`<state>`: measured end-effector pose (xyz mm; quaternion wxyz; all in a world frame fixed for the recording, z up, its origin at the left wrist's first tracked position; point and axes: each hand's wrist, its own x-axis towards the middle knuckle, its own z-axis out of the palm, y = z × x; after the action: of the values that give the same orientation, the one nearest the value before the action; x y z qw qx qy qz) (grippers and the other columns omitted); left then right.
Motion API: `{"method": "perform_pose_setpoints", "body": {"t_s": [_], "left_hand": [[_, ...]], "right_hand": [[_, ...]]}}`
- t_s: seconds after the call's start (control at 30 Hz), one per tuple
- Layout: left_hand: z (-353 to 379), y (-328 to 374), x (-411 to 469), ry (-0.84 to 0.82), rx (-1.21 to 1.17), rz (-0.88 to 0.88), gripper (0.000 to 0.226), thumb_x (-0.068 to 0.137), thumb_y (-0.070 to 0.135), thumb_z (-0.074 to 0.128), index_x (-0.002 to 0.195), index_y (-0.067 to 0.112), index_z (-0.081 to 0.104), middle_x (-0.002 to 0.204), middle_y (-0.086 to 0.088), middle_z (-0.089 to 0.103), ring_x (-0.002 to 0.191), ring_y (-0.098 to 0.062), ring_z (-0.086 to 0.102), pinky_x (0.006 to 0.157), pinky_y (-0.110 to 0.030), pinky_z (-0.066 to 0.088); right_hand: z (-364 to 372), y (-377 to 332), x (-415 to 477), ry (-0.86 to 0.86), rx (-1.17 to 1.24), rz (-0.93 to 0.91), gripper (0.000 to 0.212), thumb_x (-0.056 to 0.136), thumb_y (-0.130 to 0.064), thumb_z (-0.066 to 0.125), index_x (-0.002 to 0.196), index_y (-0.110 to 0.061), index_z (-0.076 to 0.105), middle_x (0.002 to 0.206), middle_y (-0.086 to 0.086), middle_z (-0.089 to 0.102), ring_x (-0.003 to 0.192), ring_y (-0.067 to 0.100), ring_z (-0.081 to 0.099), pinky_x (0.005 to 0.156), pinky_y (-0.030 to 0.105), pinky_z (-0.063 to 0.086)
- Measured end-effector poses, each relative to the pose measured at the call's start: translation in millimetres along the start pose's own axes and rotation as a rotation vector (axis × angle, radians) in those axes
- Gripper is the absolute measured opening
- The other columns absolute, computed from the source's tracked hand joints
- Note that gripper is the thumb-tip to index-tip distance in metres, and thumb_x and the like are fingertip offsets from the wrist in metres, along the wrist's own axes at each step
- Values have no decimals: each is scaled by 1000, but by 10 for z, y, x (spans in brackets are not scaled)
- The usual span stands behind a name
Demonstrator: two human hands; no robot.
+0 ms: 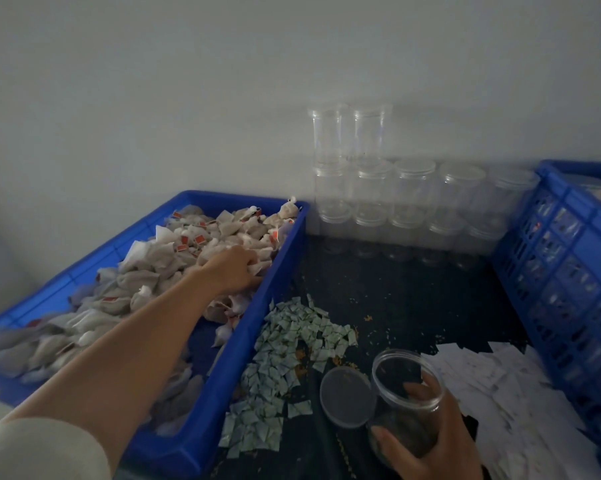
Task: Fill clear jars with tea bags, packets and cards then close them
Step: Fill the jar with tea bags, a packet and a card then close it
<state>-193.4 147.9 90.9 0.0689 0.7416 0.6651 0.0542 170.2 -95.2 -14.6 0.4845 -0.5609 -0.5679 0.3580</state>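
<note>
Head view: 2 blue plastic bins, a shallow tray (223, 375) and a lattice crate (569, 254), flank 1 dark table (413, 299). The left hand (235, 268) curls its fingers round soft paper tea bags (160, 268) heaped in the tray. The right hand (430, 441) grips 1 clear round jar (408, 393) — tilted, uncapped — with 1 flat lid (347, 396) just beside it. Small green packets (292, 341) and white cards (500, 393) lie in 2 loose piles.

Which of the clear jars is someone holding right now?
The jar at the front, gripped by the right hand, with a loose lid beside it. The other jars stand stacked against the wall.
</note>
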Motion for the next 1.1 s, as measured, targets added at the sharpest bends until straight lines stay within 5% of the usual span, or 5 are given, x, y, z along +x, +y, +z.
{"method": "perform_pose_setpoints", "body": {"t_s": [0.2,0.37,0.6,0.9,1.1], "left_hand": [[-22,-152,-748,-231,-86,-7,37,93,63,69,96,26,64,97,4,71,88,-19,68,86,-43,59],[-112,-94,-1201,-251,-77,-1,24,99,36,69,86,20,55,88,-2,61,79,-22,61,74,-41,51],[-20,29,-1380,93,-181,-190,18,91,10,64,84,26,62,82,3,68,76,-16,64,59,-33,46],[-405,231,-1529,623,-743,-265,21,100,40,68,92,21,66,74,7,69,59,-9,63,50,-28,49],[-516,1064,-1694,559,-817,-54,38,99,58,55,79,26,61,60,9,62,46,-5,54,41,-19,42]], "right_hand": [[-1,-246,-134,72,-117,-54,101,54,-55,98,127,-81,32,126,-51,53,110,-29,54,78,6,48],[24,-280,-246,101,-162,-82,93,51,-72,82,126,-85,27,122,-53,52,110,-29,52,76,8,45],[-25,-136,-148,74,-165,-171,89,57,-73,84,132,-78,36,126,-39,59,109,-13,64,81,13,51],[-20,-21,-168,36,-160,-221,90,60,-74,87,137,-71,41,129,-32,64,110,-6,69,86,22,57],[-22,-28,-172,-38,-227,-258,96,61,-71,87,143,-68,37,134,-33,62,121,-9,62,91,20,50]]}}
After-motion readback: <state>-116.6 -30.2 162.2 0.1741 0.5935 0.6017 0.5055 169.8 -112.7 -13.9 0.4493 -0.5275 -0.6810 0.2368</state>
